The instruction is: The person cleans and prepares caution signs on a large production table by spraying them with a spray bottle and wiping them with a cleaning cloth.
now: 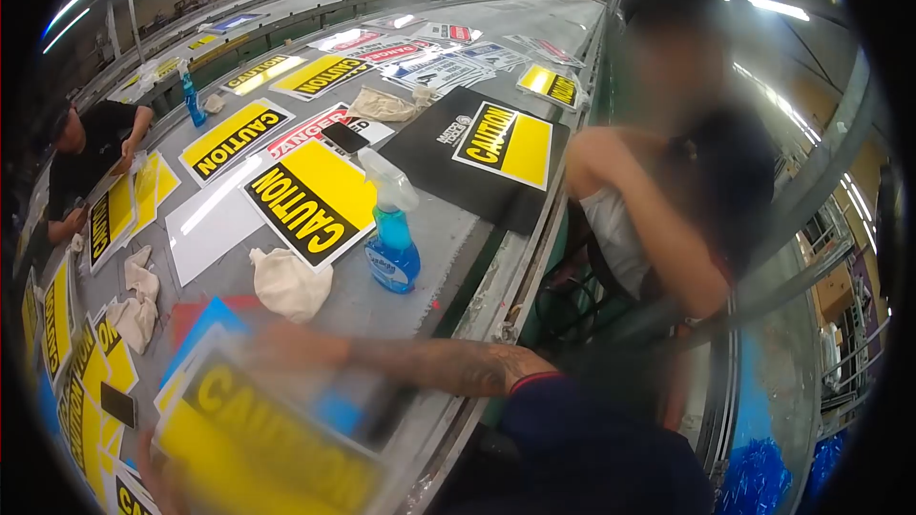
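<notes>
A yellow and black caution sign (258, 439), smeared by motion, is tilted up at the near edge of the table. My left hand (162, 477) is at its left edge, fingers closed round the edge and partly hidden. Along its top edge lies my right hand (291, 348), too blurred to show its fingers. Behind the sign are a blue sheet (212, 319) and a red sheet (196, 317). A crumpled cream cloth (291, 284) rests just beyond my right hand, and a spray bottle of blue liquid (393, 248) stands upright farther right.
More caution signs (315, 200) and danger signs (310, 133) cover the long grey table (448, 248). A black board (410, 157) bears another sign. Phones (119, 405) lie among them. One co-worker (668, 153) stands at right, another (95, 148) works at left.
</notes>
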{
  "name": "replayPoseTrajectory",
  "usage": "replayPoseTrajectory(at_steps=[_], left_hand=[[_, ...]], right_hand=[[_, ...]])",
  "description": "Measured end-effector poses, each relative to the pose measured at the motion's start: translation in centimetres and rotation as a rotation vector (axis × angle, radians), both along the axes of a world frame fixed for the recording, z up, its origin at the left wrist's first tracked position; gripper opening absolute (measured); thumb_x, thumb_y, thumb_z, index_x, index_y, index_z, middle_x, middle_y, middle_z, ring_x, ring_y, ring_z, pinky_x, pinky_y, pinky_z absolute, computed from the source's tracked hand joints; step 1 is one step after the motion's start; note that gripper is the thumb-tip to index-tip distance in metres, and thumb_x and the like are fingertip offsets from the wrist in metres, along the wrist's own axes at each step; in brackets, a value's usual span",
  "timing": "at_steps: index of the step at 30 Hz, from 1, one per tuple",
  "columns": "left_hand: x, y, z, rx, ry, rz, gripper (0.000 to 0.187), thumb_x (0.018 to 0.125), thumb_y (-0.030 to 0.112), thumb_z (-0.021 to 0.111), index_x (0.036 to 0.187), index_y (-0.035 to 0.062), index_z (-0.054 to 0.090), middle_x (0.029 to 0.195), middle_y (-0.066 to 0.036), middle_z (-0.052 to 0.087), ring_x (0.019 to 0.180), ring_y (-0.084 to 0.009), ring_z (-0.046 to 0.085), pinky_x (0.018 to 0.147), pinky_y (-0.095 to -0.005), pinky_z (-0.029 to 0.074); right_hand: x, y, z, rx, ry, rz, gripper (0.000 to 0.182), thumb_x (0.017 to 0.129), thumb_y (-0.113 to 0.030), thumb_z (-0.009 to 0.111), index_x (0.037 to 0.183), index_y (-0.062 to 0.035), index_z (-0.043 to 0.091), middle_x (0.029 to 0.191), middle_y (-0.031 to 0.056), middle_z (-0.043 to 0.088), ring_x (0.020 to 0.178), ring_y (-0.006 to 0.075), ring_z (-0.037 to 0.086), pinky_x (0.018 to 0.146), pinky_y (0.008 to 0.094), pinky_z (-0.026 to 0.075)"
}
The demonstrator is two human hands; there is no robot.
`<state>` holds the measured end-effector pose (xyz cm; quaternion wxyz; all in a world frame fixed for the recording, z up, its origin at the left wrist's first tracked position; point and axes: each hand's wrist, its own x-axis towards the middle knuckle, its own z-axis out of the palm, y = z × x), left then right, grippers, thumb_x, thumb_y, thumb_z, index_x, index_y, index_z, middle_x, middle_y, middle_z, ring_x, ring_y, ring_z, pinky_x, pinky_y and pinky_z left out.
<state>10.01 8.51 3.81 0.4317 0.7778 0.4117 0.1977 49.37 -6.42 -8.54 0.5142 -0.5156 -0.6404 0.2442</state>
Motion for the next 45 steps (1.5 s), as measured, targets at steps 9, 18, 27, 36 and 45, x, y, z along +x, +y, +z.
replayPoseTrajectory(at_steps=[9,18,27,36,45], left_hand=[[-0.9,0.1,-2.5,0.273,0.121,0.154,0.075,0.084,0.005,0.073,0.157,0.0036,0.056,0.164,-0.017,0.048,0.142,-0.0367,0.055,0.116,-0.0441,0.048],[-0.6,0.2,-0.9,0.487,0.140,-0.043,0.061,0.097,0.015,0.082,0.154,0.0030,0.064,0.160,-0.027,0.048,0.130,-0.0448,0.063,0.097,-0.0489,0.063],[0.8,-1.9,1.9,0.745,0.244,-0.137,0.062,0.104,0.033,0.079,0.157,0.0052,0.062,0.151,-0.029,0.056,0.131,-0.0443,0.060,0.101,-0.0508,0.057],[1.8,-6.1,5.6,-0.114,-0.495,0.299,0.071,0.109,0.023,0.073,0.169,0.0039,0.041,0.164,-0.024,0.051,0.148,-0.0338,0.049,0.119,-0.0473,0.045],[-2.6,-12.6,0.0,-0.226,-0.418,0.284,0.076,0.113,0.043,0.066,0.166,-0.0047,0.040,0.159,-0.024,0.055,0.139,-0.0344,0.055,0.117,-0.0451,0.046]], right_hand=[[-0.5,-1.5,2.2,-0.086,0.135,-0.045,0.064,0.101,-0.049,0.076,0.136,0.0049,0.075,0.135,0.0294,0.075,0.120,0.0398,0.075,0.109,0.0449,0.055],[-0.4,-1.8,2.7,-0.100,0.148,-0.042,0.062,0.100,-0.045,0.077,0.137,0.0042,0.075,0.138,0.0278,0.074,0.122,0.0391,0.074,0.112,0.0444,0.054],[-0.5,-1.5,2.1,-0.097,0.175,-0.022,0.066,0.098,-0.049,0.076,0.135,0.0063,0.075,0.133,0.0301,0.075,0.119,0.0409,0.075,0.110,0.0446,0.055],[-0.5,-1.3,1.7,-0.073,0.077,-0.068,0.075,0.104,-0.062,0.064,0.128,0.0079,0.077,0.126,0.0302,0.078,0.113,0.0402,0.077,0.102,0.0468,0.057],[-0.1,-0.8,1.8,-0.181,0.107,-0.024,0.070,0.103,-0.060,0.068,0.126,0.0053,0.079,0.121,0.0292,0.079,0.109,0.0396,0.077,0.099,0.0445,0.058]])
